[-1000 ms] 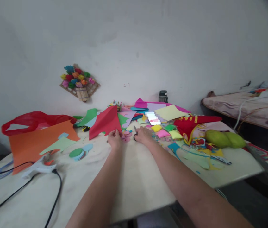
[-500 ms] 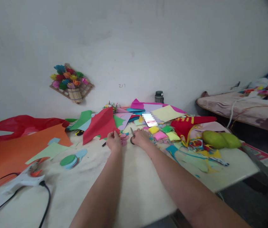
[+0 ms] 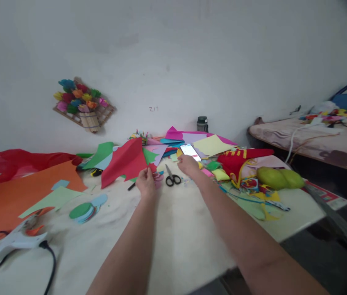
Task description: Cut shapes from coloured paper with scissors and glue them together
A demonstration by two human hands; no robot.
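My left hand [image 3: 146, 182] is closed in a pinch beside the large red paper sheet [image 3: 124, 159]. Whatever its fingertips hold is too small to make out; small pink paper pieces [image 3: 159, 179] lie just to its right. My right hand [image 3: 189, 166] reaches over the paper scraps, close to the lower left of a lit phone [image 3: 191, 152]. Its fingertips are partly hidden near a small yellow scrap, so their grip is unclear. Between both hands, black-handled scissors [image 3: 172, 179] lie on the table, touched by neither.
On the left are green and blue paper circles [image 3: 82, 212], a white glue gun [image 3: 18, 241] with black cords and an orange sheet [image 3: 53, 176]. To the right are small colored pillow-like packets [image 3: 221, 175], a red cloth [image 3: 234, 164] and green fruit [image 3: 279, 178]. A bottle [image 3: 202, 123] stands behind.
My right hand has let go of the scissors, which now lie on the table, and has moved right and forward towards the phone. My left hand stays pinched in nearly the same place.
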